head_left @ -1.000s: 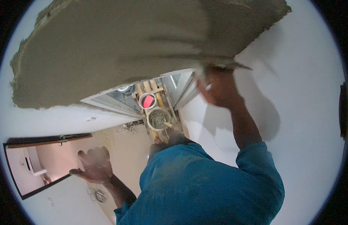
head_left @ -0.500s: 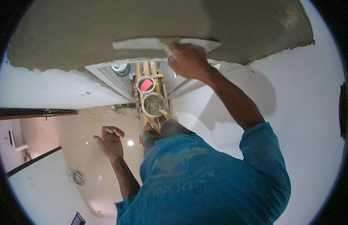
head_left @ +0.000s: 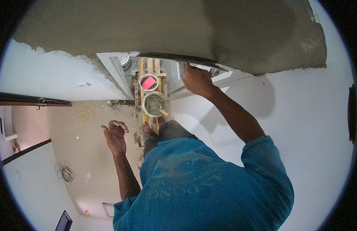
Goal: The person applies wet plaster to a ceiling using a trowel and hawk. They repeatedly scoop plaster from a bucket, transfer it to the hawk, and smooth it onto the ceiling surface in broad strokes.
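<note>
My right hand [head_left: 198, 80] is closed around the handle of a long plastering trowel [head_left: 178, 57]. The blade is seen nearly edge-on, with dark wet mortar along it, at the lower border of the grey plaster [head_left: 120, 29]. Just below runs the white frame [head_left: 111, 69] of an opening. The handle itself is mostly hidden by my fingers. My left hand [head_left: 116, 138] hangs in the air at the left, palm up, fingers loosely bent and apart, holding nothing.
Below me, a wooden plank platform [head_left: 150, 63] carries a bucket of grey mortar [head_left: 154, 104] with a tool handle sticking out, and a bucket [head_left: 149, 82] with a pink sponge. Another tub [head_left: 125, 62] stands beyond the frame. Coiled cable [head_left: 65, 173] lies on the floor.
My right hand has brought the trowel down to the plaster's lower border and tilted its blade from face-on to nearly edge-on. My left hand stays raised and empty. The view has shifted slightly.
</note>
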